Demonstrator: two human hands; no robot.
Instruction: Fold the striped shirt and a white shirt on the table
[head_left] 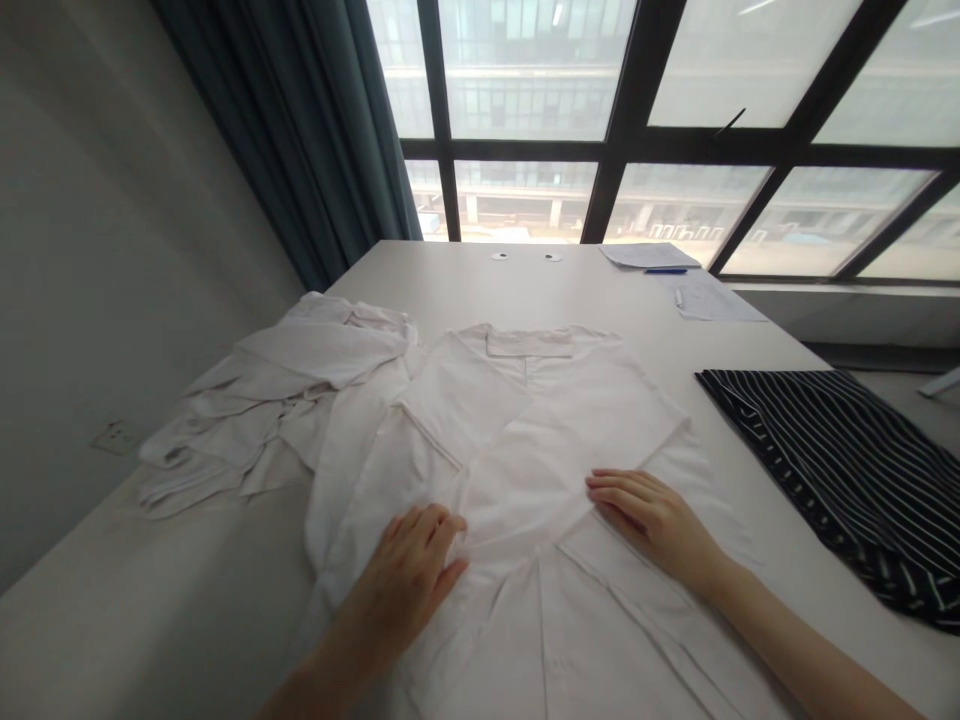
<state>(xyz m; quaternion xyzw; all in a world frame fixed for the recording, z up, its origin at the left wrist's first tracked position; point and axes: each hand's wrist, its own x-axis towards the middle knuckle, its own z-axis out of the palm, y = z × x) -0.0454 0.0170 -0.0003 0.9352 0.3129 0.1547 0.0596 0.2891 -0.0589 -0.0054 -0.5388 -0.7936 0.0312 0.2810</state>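
A white shirt (pixel 525 440) lies spread on the table, its collar end toward the window. Its front panels are folded over, and creases run through the lower part. My left hand (pixel 416 565) rests on the left side of the shirt, fingers bent and the thumb held apart from them, with no cloth visibly gripped. On the right side, my right hand (pixel 649 515) lies flat on the fabric with fingers stretched out. The shirt's lower end runs out of view at the bottom.
A rumpled pile of white clothes (pixel 277 390) lies to the left, against the shirt. Black striped cloth (pixel 847 460) lies at the right edge. Papers (pixel 649 256) and a blue pen (pixel 665 271) lie at the back of the white table (pixel 450 285), before the window.
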